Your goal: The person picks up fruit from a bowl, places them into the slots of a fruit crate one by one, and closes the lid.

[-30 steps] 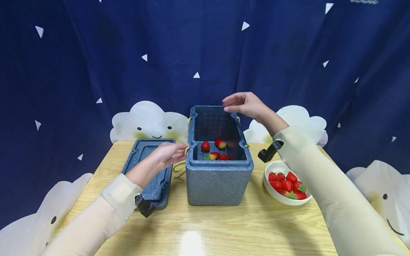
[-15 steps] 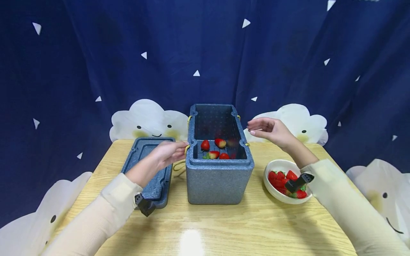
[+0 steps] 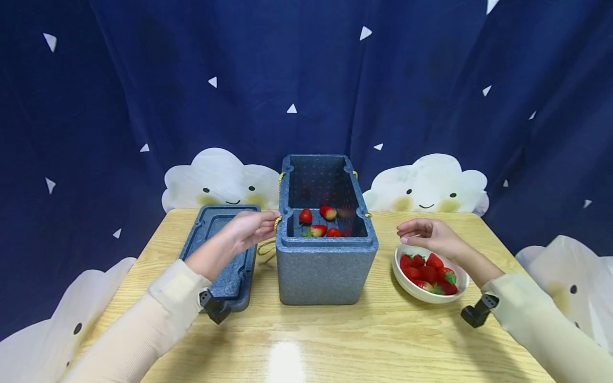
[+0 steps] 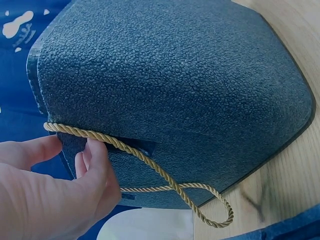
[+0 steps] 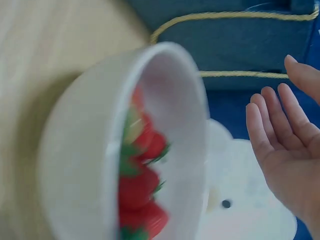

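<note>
The left hand was rested, thumb and fingers apart, against the pebbled box at nine o'clock. The right hand, unclosed, fingers loosely bent, was held at twelve o'clock of the smooth bowl, itself at the box's four o'clock. In the right wrist view, bowl strawberries were blurred.

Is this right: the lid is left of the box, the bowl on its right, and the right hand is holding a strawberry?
Not quite: the right hand is empty, as the right wrist view shows. The lid and bowl are correct.
</note>
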`<state>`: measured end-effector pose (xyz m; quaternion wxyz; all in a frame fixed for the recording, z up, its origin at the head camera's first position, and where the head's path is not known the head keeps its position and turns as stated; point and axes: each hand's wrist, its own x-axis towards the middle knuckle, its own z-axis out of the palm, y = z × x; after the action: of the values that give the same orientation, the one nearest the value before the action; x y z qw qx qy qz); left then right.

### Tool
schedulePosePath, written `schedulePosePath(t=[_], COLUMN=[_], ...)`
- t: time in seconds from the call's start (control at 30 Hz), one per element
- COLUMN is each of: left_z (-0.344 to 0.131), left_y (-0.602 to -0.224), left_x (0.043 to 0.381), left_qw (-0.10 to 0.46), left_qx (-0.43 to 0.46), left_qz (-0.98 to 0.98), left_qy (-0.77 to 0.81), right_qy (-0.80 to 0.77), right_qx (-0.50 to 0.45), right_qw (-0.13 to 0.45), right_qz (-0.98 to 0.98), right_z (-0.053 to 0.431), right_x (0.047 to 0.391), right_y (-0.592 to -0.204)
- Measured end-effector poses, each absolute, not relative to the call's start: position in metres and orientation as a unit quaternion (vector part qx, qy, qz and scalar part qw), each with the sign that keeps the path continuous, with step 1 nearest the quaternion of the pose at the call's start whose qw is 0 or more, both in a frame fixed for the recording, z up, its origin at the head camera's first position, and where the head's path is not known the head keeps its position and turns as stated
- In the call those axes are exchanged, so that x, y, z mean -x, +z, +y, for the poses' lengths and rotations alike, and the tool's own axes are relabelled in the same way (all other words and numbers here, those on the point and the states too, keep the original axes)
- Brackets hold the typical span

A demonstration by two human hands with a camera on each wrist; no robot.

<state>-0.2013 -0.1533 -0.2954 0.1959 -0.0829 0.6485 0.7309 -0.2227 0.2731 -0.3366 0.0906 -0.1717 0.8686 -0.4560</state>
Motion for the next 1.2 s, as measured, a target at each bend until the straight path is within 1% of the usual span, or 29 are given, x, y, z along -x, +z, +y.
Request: schedulePosePath(t=[0.13, 0.23, 0.43, 0.6, 0.8, 0.93, 1.1, 1.2], left_z=[-0.153, -0.153, -0.154, -0.154, -0.153, -0.153, -0.154, -0.154], left_y=[-0.295, -0.296, -0.296, -0.296, -0.294, -0.292, -0.292, -0.293], left_x=[0.201, 0.201, 0.200, 0.201, 0.201, 0.201, 0.201, 0.200], left_qw=[0.197, 0.198, 0.200, 0.203, 0.202, 0.202, 0.203, 0.203], left_qx=[0.082, 0.083, 0.081, 0.073, 0.079, 0.084, 0.086, 0.087], left_qz=[0.650, 0.650, 0.649, 0.642, 0.645, 0.646, 0.645, 0.640], left_qy=[0.729, 0.729, 0.730, 0.736, 0.733, 0.731, 0.732, 0.736], right_qy=[-0.441, -0.424, -0.402, -0.380, -0.372, -0.380, -0.369, -0.350], right_qx=[0.161, 0.171, 0.208, 0.207, 0.193, 0.215, 0.257, 0.261], right_qw=[0.119, 0.136, 0.137, 0.145, 0.194, 0.230, 0.241, 0.244], right_qz=[0.875, 0.879, 0.881, 0.890, 0.887, 0.870, 0.860, 0.866], right_z=[0.285, 0.291, 0.295, 0.298, 0.302, 0.306, 0.305, 0.303], right_x=[0.217, 0.213, 0.208, 0.205, 0.199, 0.196, 0.193, 0.192], right_y=[-0.350, -0.358, -0.369, -0.369, -0.367, -0.367, -0.368, -0.369])
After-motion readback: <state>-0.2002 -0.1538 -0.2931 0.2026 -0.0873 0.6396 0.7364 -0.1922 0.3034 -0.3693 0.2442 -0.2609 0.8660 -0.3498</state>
